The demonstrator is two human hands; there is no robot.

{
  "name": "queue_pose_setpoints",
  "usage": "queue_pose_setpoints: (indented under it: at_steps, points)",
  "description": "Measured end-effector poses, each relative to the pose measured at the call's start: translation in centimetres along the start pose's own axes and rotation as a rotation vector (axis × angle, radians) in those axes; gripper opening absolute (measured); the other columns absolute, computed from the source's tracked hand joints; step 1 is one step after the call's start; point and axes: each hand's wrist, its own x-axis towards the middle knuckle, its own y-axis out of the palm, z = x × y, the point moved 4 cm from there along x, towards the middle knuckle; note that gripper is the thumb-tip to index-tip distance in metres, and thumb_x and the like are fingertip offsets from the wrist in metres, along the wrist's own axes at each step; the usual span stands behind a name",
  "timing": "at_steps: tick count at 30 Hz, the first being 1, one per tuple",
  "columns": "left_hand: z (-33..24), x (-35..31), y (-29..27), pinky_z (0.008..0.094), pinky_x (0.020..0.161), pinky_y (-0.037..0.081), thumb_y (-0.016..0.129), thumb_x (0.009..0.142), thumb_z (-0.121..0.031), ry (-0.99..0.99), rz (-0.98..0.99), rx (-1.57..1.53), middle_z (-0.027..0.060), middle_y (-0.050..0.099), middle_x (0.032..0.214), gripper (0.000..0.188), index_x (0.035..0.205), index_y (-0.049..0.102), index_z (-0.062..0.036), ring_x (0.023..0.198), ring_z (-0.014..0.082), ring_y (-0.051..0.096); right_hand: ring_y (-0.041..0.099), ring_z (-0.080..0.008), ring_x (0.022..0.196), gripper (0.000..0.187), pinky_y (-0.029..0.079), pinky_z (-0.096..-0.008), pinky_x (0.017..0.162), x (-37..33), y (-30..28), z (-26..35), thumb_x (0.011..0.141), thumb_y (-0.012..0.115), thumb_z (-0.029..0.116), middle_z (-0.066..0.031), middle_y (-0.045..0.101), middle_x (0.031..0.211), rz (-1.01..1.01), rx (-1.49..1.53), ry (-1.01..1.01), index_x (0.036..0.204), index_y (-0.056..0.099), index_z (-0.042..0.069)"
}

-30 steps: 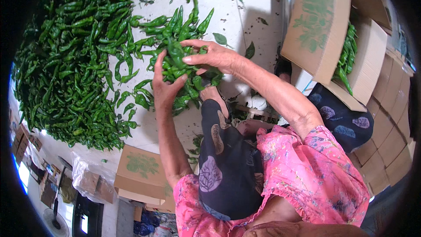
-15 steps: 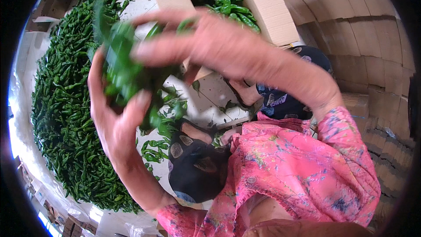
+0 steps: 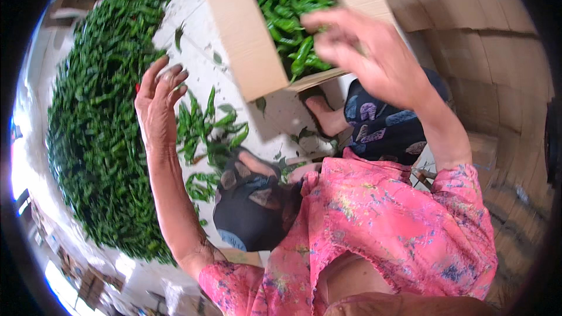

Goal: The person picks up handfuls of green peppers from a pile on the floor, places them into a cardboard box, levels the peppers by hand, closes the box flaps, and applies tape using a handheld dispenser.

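We look down past a pink floral shirt (image 3: 398, 216) at two bare hands held well apart. Our left hand (image 3: 161, 90) is raised, fingers parted and released, in front of the edge of a large heap of green peppers (image 3: 105, 140). Our right hand (image 3: 372, 52) is blurred, fingers loosely bent, beside an open cardboard carton (image 3: 237, 38); we cannot tell whether it grasps anything. More green peppers (image 3: 293, 14) lie inside the carton, and a loose cluster (image 3: 208, 131) rests on the pale floor (image 3: 270, 126).
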Motion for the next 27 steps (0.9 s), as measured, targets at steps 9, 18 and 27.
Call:
queue_pose_setpoints:
  at_steps: [9, 18, 27]
  points:
    - [27.5, -15.1, -18.6, 0.0266, 0.079, 0.053, 0.067, 0.089, -0.01, -0.209, -0.376, 0.369, 0.0105, 0.071, 0.107, 0.043, 0.129, 0.062, 0.0029, 0.089, 0.0156, 0.066, 0.062, -0.0442, 0.11, 0.038, 0.051, -0.0499, 0.094, -3.8, 25.1, -11.3, 0.092, 0.064, 0.026, -0.0235, 0.065, 0.117, 0.364, -0.056, 0.068, 0.121, 0.063, 0.002]
    - [28.8, -13.8, -18.7, 0.0499, 0.113, 0.036, 0.068, 0.074, -0.002, 0.021, -0.397, 0.88, 0.0232, 0.056, 0.134, 0.07, 0.142, 0.052, -0.0038, 0.13, 0.0403, 0.049, 0.063, -0.0451, 0.105, 0.035, 0.051, -0.0498, 0.094, 7.5, 35.3, -14.6, 0.089, 0.064, 0.013, -0.0278, 0.065, 0.116, 0.304, -0.177, 0.108, 0.12, 0.063, -0.002]
    - [28.0, 1.0, -21.2, 0.0594, 0.107, 0.036, 0.066, 0.073, 0.005, 0.176, -0.04, 1.294, 0.0253, 0.05, 0.139, 0.085, 0.151, 0.041, -0.0162, 0.136, 0.0431, 0.042, 0.047, -0.0487, 0.128, 0.078, 0.051, -0.0514, 0.096, 21.7, 45.6, -13.1, 0.072, 0.066, -0.004, -0.0186, 0.044, 0.151, 0.074, -0.575, -0.35, 0.145, 0.045, 0.01]
